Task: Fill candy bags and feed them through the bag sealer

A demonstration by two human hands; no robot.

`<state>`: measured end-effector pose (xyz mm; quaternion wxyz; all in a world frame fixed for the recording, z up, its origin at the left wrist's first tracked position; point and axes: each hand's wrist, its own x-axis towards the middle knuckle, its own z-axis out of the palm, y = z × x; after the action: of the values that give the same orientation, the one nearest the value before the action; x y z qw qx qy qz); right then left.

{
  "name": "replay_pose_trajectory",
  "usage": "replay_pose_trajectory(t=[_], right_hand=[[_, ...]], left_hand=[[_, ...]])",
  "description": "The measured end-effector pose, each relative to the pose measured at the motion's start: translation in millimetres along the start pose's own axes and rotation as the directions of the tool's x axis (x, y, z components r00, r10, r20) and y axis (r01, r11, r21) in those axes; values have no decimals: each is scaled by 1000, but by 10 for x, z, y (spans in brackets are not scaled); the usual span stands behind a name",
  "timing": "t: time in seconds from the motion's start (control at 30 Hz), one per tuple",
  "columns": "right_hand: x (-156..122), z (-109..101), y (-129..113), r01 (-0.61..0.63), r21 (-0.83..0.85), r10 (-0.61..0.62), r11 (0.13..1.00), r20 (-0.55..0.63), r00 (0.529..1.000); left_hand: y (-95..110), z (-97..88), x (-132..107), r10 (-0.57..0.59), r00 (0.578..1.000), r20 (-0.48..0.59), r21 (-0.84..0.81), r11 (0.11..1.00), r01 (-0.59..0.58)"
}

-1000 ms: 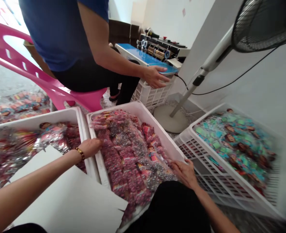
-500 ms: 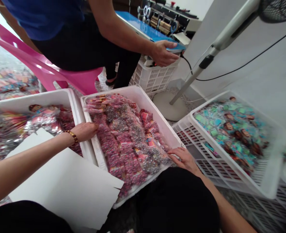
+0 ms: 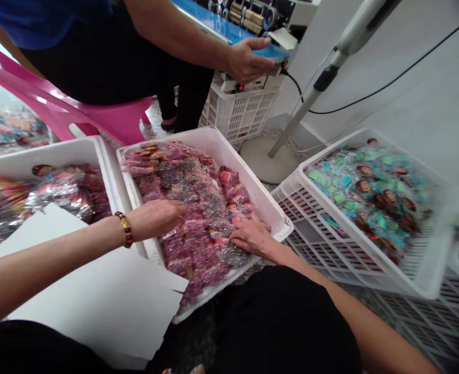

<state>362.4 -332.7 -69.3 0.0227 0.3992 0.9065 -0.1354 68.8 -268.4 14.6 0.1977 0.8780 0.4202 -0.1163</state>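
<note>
A white foam box (image 3: 248,182) in front of me is filled with rows of pink and silver clear-wrapped packets (image 3: 202,228). Over the left side of these rows is my left hand (image 3: 160,217), a beaded bracelet (image 3: 124,228) at its wrist. Its fingers are curled together, and their underside is hidden. Near the box's right front corner, my right hand (image 3: 255,236) rests on packets with bent, slightly parted fingers. Just beyond those fingers lies a packet with a cartoon figure (image 3: 232,210).
White card sheets (image 3: 93,291) lie across my lap. Left stands another foam box (image 3: 107,171) of packets; right, a plastic crate (image 3: 311,195) of green-blue packets. A person's hand (image 3: 251,59) is by a machine (image 3: 248,18). A stand pole (image 3: 303,117) rises behind the box.
My left hand has moved right, from the box's left rim to above the packets. My right hand has moved left, from the right corner onto the packets. The view has shifted slightly.
</note>
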Motion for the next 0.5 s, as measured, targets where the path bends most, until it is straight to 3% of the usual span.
replay_pose_trajectory(t=[0.1, 0.23, 0.37, 0.5], right_hand=[[17, -24, 13, 14, 41, -15, 999, 13, 1000], [35, -8, 47, 57, 185, -54, 981, -23, 998], [20, 8, 109, -6, 230, 6, 973, -2, 1000], [-23, -49, 167, -36, 303, 29, 952, 25, 999]], left_hand=[[475, 20, 137, 194, 976, 94, 15, 980, -197], [906, 220, 369, 252, 965, 77, -42, 967, -250], [968, 473, 511, 145, 980, 134, 16, 989, -148], [893, 568, 519, 178, 975, 135, 16, 983, -182]])
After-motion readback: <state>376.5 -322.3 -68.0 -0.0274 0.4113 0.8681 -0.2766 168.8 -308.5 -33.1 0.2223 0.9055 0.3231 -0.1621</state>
